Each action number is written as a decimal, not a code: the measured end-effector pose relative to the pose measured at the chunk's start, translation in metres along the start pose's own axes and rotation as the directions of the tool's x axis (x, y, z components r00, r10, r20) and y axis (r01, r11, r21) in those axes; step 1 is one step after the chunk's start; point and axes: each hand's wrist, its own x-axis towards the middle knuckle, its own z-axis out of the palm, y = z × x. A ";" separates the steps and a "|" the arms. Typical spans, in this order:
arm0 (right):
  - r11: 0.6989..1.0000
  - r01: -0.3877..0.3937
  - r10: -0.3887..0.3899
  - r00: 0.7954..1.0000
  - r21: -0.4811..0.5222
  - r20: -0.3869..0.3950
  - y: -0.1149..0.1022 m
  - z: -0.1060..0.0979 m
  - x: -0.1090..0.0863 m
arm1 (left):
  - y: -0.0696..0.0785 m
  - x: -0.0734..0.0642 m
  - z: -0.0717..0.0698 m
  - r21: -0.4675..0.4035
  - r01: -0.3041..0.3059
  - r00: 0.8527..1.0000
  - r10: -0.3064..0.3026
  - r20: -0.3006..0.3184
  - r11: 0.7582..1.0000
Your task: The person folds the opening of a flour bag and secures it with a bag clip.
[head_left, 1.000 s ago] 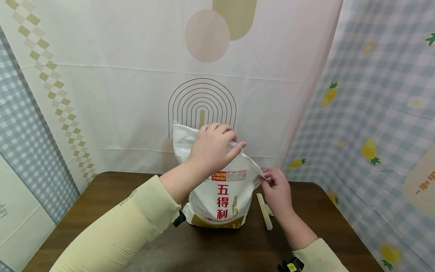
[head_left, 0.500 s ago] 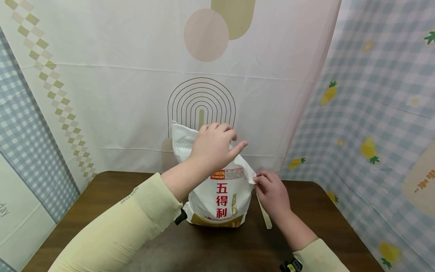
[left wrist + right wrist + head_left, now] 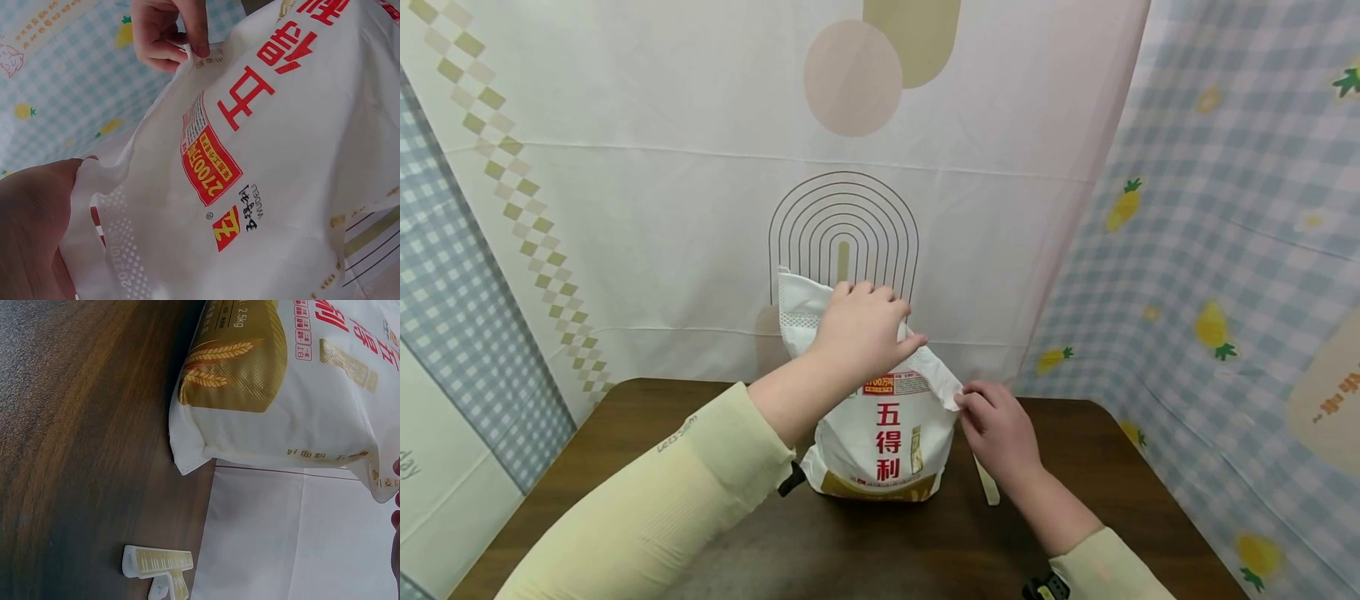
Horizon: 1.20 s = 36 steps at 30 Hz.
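Observation:
A white flour bag point(image 3: 917, 442) with red characters and a gold base stands upright on the table. Its top flap tilts down to the right. My left hand point(image 3: 861, 329) grips the top edge from above, with the bag's rim between thumb and fingers; in the left wrist view the same hand point(image 3: 37, 219) is at the left. At the right top corner my right hand point(image 3: 1003, 429) pinches the bag's edge. The left wrist view also shows those right-hand fingers point(image 3: 165, 31) at that corner. A pale bag clip point(image 3: 162, 562) lies on the table to the bag's right, partly hidden by the right hand in the head view.
The dark wooden table point(image 3: 760, 542) has rounded far corners. A white patterned curtain point(image 3: 662, 233) hangs right behind the bag. Blue checked cloth point(image 3: 1195, 250) hangs along the right side, and more checked cloth point(image 3: 452, 225) on the left.
My right hand has drawn the bag's right corner leftward and slightly down, folding it in. The left hand has shifted a little left and down along the top edge.

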 end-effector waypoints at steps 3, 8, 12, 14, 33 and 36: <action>1.000 0.004 -0.004 1.000 -0.003 -0.006 0.000 0.000 -0.001 | -0.001 -0.001 0.002 0.045 -0.016 1.000 0.016 0.007 0.999; 1.000 0.010 -0.010 1.000 0.006 -0.007 0.001 0.001 -0.003 | -0.006 -0.005 0.008 0.079 -0.062 0.998 0.064 -0.015 0.995; 0.999 -0.017 0.016 1.000 0.052 0.019 0.000 -0.001 -0.005 | -0.013 -0.009 0.015 0.066 -0.103 0.992 0.107 -0.062 0.993; 0.994 -0.064 0.061 0.998 0.091 0.030 -0.002 -0.003 -0.006 | -0.016 -0.011 0.017 0.052 -0.123 0.988 0.127 -0.089 0.991; 0.736 -0.642 0.523 0.741 0.215 0.421 -0.011 -0.002 0.022 | -0.025 -0.016 0.025 0.017 -0.208 0.953 0.207 -0.223 0.978; 0.704 -0.669 0.545 0.723 0.237 0.424 -0.009 0.000 0.023 | -0.025 -0.017 0.026 0.004 -0.209 0.950 0.205 -0.234 0.978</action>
